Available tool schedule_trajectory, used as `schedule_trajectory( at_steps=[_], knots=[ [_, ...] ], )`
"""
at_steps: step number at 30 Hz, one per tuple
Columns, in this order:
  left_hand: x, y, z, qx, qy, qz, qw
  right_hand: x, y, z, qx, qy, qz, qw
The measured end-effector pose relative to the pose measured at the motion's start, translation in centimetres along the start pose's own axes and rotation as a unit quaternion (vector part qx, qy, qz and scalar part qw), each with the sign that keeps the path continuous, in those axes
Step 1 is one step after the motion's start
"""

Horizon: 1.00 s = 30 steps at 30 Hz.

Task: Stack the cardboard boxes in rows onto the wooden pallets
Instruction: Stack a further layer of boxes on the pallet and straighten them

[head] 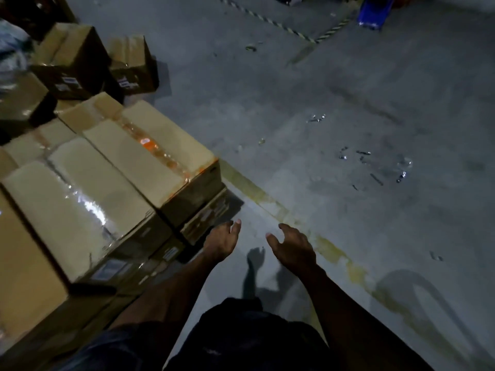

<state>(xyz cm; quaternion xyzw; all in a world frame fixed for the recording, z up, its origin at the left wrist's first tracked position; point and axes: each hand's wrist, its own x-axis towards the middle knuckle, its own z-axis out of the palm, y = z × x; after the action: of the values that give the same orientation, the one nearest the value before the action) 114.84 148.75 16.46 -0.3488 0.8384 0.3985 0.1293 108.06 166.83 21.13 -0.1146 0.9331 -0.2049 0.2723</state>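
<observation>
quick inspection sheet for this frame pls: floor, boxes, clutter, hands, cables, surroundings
Surface: grey concrete floor, worn yellow line beside the stack.
Job's things: stacked boxes taped shut, in rows at left; loose boxes on the floor behind them; pallet not clearly visible.
Clutter: shiny scraps scattered on the floor.
Hands: left hand and right hand both empty, fingers relaxed, near the stack's corner.
Cables: nothing seen.
Surroundings: striped floor tape, blue object at far top.
</observation>
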Motion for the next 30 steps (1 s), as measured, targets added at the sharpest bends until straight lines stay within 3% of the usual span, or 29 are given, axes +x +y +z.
schedule_trajectory(
  at_steps=[5, 13, 18, 24, 30],
  knots=[
    [7.5, 7.2, -1.5, -0.002, 0.018, 0.03, 0.999, 10.3, -1.0, -5.6, 0.005, -0.003, -0.03, 1.0],
    [22.1, 17.6, -1.9, -0.039, 0.091, -0.037, 0.994, 32.3, -2.1, -15.4, -0.015, -0.094, -0.088, 0.992],
    [29.2, 23.5, -4.9, -0.086, 0.157, -0.073, 0.981, 42.7, -7.0, -22.5, -0.055, -0.132, -0.153, 0.978],
    [38.9, 26.5, -9.5, -0.148, 0.221, -0.117, 0.957, 53.9, -14.2, -25.3, -0.082, -0.175, -0.202, 0.96],
    [52.3, 24.7, -15.0, -0.188, 0.221, -0.163, 0.943, 66.9, -23.5, -23.6, -0.122, -0.2, -0.225, 0.946]
  ],
)
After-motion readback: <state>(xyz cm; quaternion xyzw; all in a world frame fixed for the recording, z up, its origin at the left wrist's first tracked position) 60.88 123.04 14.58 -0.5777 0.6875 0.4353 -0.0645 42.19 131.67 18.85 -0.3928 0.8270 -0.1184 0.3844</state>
